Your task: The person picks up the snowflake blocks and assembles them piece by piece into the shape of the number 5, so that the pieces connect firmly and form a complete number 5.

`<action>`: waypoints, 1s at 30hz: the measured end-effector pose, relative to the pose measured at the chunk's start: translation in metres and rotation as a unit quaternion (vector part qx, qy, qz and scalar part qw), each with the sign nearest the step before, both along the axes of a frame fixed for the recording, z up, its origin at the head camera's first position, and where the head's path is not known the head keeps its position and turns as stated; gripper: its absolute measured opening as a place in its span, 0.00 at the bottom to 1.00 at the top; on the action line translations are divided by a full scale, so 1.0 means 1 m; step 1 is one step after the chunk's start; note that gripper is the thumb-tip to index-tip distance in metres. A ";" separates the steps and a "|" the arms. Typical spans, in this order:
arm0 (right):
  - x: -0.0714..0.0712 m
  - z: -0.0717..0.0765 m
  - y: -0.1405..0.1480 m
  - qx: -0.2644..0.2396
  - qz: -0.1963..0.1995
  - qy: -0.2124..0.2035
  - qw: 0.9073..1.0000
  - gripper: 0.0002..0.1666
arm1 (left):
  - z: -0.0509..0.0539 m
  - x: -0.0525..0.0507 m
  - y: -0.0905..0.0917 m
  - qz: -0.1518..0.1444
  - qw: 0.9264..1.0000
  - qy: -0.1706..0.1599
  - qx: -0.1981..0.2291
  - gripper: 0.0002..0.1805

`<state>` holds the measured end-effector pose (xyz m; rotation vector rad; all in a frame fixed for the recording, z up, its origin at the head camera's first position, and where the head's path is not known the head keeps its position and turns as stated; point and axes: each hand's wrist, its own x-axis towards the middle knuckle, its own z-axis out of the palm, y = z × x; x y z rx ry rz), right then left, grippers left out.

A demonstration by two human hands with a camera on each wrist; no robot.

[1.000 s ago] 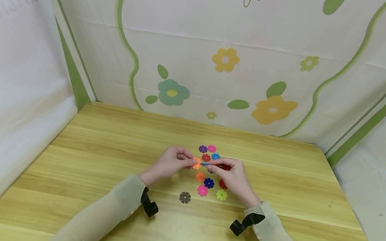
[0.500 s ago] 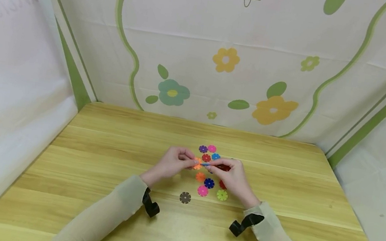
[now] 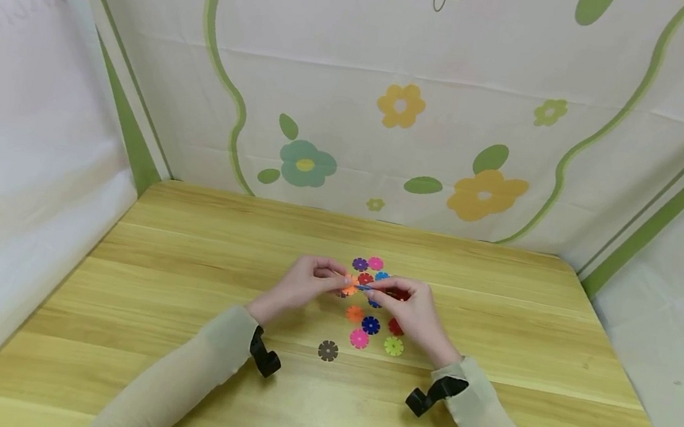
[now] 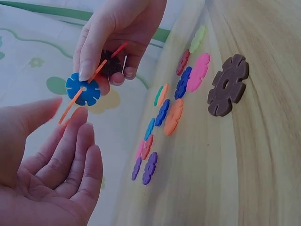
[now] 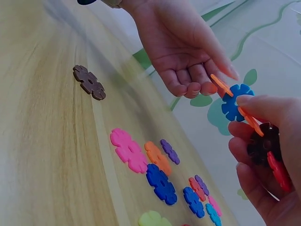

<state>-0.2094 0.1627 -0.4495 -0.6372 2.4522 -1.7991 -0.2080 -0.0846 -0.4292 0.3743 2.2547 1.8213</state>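
Observation:
Flower-shaped notched plastic discs are joined edge-on in a short chain between the two hands, above the table. My left hand (image 3: 304, 283) pinches the orange disc (image 3: 350, 286) at one end between thumb and fingers. That disc slots into a blue disc (image 5: 230, 109), which my right hand (image 3: 412, 312) pinches with its thumb against the face. Beyond the blue disc come a second orange disc (image 5: 251, 121), a dark brown disc (image 5: 261, 147) and a red disc (image 5: 278, 172), lying along the right hand's curled fingers. The right fingers partly hide these last pieces.
Loose discs lie on the wooden table (image 3: 167, 335) under and around the hands: a brown disc (image 3: 328, 350) nearest the body, a pink disc (image 3: 359, 338), a yellow-green disc (image 3: 393, 345), a dark blue disc (image 3: 370, 325), and several more. A patterned fabric wall (image 3: 353, 135) stands behind.
Both hands have shifted slightly up and away from the body with the chain between them. The left fingers have moved a little on the orange disc. The loose discs have stayed put.

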 end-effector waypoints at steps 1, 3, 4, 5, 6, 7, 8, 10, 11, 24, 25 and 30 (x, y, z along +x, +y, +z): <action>0.000 0.000 0.000 -0.001 0.001 0.000 1.000 0.08 | 0.000 -0.001 -0.001 0.003 1.000 0.003 0.000 0.17; 0.000 0.000 0.001 -0.003 0.003 -0.001 1.000 0.08 | 0.001 -0.002 -0.002 0.012 1.000 0.004 0.004 0.21; 0.000 0.000 0.001 -0.003 0.002 -0.001 1.000 0.08 | 0.001 -0.003 -0.003 0.017 1.000 0.005 0.008 0.23; 0.000 0.000 0.001 -0.005 0.002 -0.002 1.000 0.08 | 0.001 -0.004 -0.004 0.023 1.000 0.006 0.011 0.24; 0.001 0.001 0.002 -0.006 0.000 -0.005 1.000 0.08 | 0.000 -0.005 -0.006 0.029 0.999 0.007 0.012 0.24; 0.001 0.001 0.002 -0.006 -0.003 -0.006 1.000 0.08 | 0.000 -0.006 -0.007 0.033 0.999 0.008 0.012 0.25; 0.001 0.002 0.003 -0.006 -0.007 -0.008 1.000 0.08 | 0.001 -0.007 -0.008 0.035 0.999 0.009 0.010 0.25; 0.002 0.003 0.003 -0.004 -0.015 -0.010 1.000 0.07 | -0.001 -0.009 -0.010 0.039 0.999 0.015 0.003 0.24; 0.002 0.004 0.004 -0.004 -0.017 -0.012 1.000 0.07 | -0.001 -0.010 -0.011 0.039 0.999 0.017 -0.002 0.23; 0.004 0.009 0.010 0.011 -0.036 -0.004 0.999 0.10 | -0.023 -0.028 -0.015 0.019 0.991 0.062 -0.114 0.15; 0.004 0.009 0.011 0.011 -0.037 -0.004 0.999 0.10 | -0.025 -0.030 -0.014 0.016 0.991 0.062 -0.120 0.15; 0.003 0.009 0.012 0.013 -0.036 0.002 0.999 0.11 | -0.027 -0.035 -0.011 -0.010 0.989 0.059 -0.134 0.18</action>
